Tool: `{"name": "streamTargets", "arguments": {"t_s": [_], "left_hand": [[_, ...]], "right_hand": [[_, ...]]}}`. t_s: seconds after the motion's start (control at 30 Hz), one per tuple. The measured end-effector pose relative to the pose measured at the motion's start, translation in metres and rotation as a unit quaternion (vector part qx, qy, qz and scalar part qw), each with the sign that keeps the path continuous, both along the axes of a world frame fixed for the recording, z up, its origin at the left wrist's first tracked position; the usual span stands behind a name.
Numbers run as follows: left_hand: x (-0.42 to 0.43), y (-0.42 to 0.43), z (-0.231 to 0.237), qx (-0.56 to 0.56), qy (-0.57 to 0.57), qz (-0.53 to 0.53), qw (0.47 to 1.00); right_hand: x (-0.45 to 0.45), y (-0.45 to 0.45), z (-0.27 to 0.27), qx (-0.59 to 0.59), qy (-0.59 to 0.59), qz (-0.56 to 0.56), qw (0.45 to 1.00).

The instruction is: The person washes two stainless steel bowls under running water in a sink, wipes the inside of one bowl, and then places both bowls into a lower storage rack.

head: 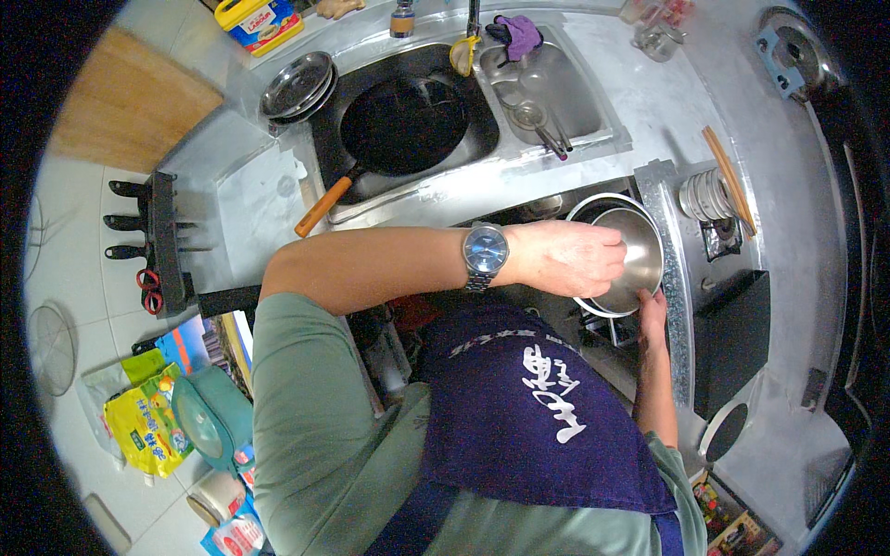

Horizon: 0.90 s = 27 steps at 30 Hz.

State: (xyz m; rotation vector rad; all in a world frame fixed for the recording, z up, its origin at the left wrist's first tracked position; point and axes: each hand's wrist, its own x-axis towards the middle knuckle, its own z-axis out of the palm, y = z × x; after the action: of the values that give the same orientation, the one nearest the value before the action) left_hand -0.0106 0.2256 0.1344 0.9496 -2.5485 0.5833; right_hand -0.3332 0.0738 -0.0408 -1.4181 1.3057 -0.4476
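A shiny stainless steel bowl (643, 247) sits nested inside a larger round vessel with a pale rim (603, 200), above an open drawer or cabinet space. My left hand (573, 258), with a blue-faced steel wristwatch (486, 249) on its wrist, reaches across from the left. Its fingers curl over the left side of the inner bowl, and the thumb is hidden beneath. At the lower right of the bowls, my right hand (652, 316) grips the rim with the thumb on the inside. Which rims each hand holds is partly covered.
A double sink (410, 191) holds a black frying pan (403, 128) with a wooden handle. Stacked metal plates (297, 87) stand beside it. Knives hang in a wall rack (163, 236) at left. Small bowls (706, 194) and chopsticks (726, 174) lie right of the counter's edge.
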Motion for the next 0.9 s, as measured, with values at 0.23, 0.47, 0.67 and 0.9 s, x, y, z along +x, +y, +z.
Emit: {"name": "streamTargets", "arguments": {"t_s": [0.23,0.47,0.67,0.9], "left_hand": [[0.001,-0.002,0.000,-0.005,0.001,-0.007,1.000],[0.000,-0.003,-0.005,-0.002,0.005,-0.011,1.000],[0.000,-0.003,-0.006,-0.021,0.002,-0.003,1.000],[0.002,-0.001,-0.002,-0.008,-0.008,-0.001,1.000]], "right_hand": [[0.005,0.005,0.007,0.001,-0.006,-0.007,1.000],[0.012,0.009,0.014,0.022,-0.021,-0.015,0.999],[0.020,0.012,0.022,0.024,-0.019,-0.017,0.999],[0.026,0.013,0.025,0.034,-0.032,-0.017,0.999]]}}
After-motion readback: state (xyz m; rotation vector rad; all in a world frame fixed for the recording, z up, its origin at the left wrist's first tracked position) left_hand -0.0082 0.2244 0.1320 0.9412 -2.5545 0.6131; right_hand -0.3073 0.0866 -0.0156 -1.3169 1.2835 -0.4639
